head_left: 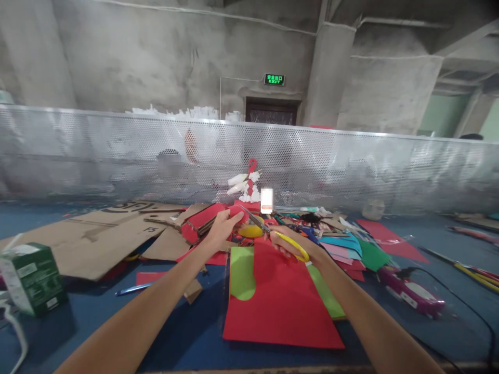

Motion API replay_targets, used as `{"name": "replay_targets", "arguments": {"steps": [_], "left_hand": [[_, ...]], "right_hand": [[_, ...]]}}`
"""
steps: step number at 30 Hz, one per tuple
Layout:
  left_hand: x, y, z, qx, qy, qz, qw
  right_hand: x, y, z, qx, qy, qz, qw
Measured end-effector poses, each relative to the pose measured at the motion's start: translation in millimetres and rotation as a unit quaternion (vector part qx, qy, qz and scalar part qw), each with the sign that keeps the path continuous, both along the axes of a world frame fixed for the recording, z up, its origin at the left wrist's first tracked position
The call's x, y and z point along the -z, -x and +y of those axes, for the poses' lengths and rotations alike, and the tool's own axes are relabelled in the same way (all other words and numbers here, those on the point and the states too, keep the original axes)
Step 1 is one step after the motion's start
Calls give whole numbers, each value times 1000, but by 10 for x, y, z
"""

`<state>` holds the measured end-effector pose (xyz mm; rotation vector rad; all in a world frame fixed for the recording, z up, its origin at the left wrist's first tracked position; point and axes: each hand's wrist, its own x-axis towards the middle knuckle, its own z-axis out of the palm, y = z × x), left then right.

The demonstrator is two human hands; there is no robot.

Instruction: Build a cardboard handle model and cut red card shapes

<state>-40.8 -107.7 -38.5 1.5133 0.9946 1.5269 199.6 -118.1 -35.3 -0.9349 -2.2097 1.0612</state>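
Note:
My left hand (226,224) pinches a small red piece (237,212), paper or felt by its look, between thumb and fingers. From the right, my right hand (284,241) grips scissors (298,246) with yellow handles. Their blades point up and left, the tips close to the red piece; whether they touch it I cannot tell. Beneath my hands lies a large red sheet (284,311) with a curved cut-out on its left side. Light green sheets (242,270) show under it. A yellow round object (251,228) sits behind the blades, partly hidden.
Flattened cardboard (97,234) covers the left, near a green box (35,278) and a blue pen-like tool (134,289). Coloured sheets (341,246), a purple device (411,296) with a black cable and yellow-handled tools (477,275) lie right. White flowers (249,187) stand before a perforated metal screen (117,156).

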Motion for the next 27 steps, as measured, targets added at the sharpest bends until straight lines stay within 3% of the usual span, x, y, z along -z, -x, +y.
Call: {"name": "replay_targets", "arguments": {"steps": [20, 27], "left_hand": [[-4, -7, -12, -6, 7, -1, 1000], [-11, -8, -22, 3, 16, 6, 1000]], "right_hand": [[-21, 13, -26, 21, -2, -16, 1000], [42, -8, 14, -20, 16, 15, 1000]]}}
